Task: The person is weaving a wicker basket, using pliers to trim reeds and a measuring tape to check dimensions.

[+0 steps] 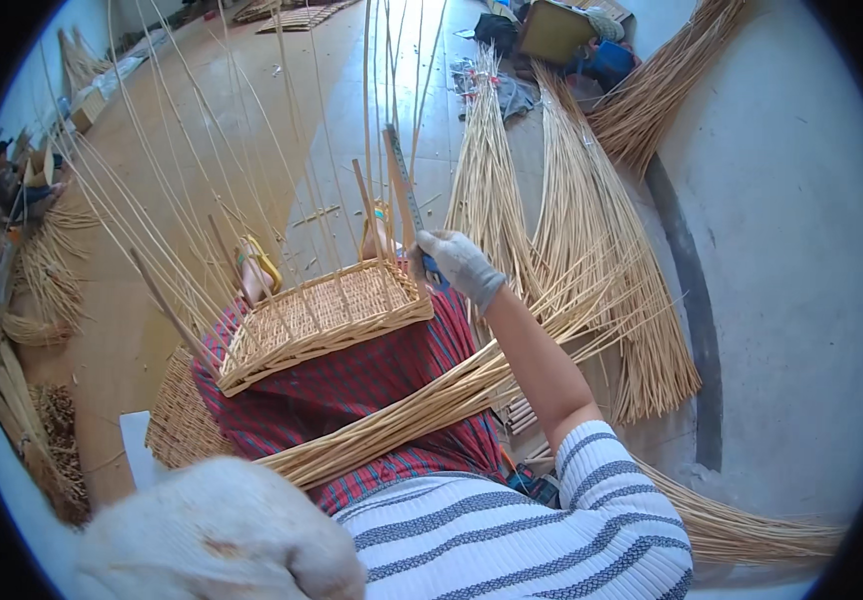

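While a basket (322, 310) rests on a weaver's lap, tilted over a red checked cloth (352, 385), the gloved right hand (457, 266) has its grip closed around a tape (409, 182), the blade running up beside a corner post in the head view. The gloved left hand (222, 530) looms blurred at the lower edge; whether its grip holds anything cannot be told. The base is woven and a braided band circles it, while stakes (366, 90) and corner posts (172, 308) stand bare above, so the work looks to be at an early stage, with the walls apparently left to weave. Loose canes (392, 425) cross the lap; more bundles (602, 260) lie on the floor.
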Demonstrator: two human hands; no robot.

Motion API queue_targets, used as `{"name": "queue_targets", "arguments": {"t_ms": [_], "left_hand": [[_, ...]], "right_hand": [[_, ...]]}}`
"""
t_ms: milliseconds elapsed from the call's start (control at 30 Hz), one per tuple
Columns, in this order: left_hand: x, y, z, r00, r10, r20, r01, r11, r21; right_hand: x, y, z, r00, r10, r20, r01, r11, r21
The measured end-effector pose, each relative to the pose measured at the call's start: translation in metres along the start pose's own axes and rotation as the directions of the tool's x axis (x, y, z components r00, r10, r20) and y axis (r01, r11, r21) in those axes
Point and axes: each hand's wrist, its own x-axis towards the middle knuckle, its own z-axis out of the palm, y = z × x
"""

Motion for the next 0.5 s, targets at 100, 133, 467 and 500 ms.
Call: {"name": "queue_targets", "arguments": {"t_ms": [100, 133, 467, 500], "left_hand": [[-0.004, -0.002, 0.000, 0.996, 0.069, 0.048, -0.068, 0.997, -0.030], [-0.006, -0.004, 0.003, 0.996, 0.080, 0.036, -0.078, 0.996, -0.053], [-0.015, -0.009, 0.030, 0.990, 0.139, -0.014, -0.139, 0.981, -0.139], [-0.015, -0.008, 0.032, 0.990, 0.142, -0.014, -0.142, 0.980, -0.142]], "right_hand": [[-0.020, 0.021, 0.009, 0.995, -0.081, 0.050, 0.068, 0.974, 0.217], [-0.031, 0.031, 0.013, 1.000, -0.005, 0.013, 0.002, 0.982, 0.190], [-0.095, 0.098, 0.033, 0.908, 0.418, -0.042, -0.416, 0.908, 0.052], [-0.093, 0.097, 0.034, 0.909, 0.413, -0.053, -0.411, 0.910, 0.049]]}}
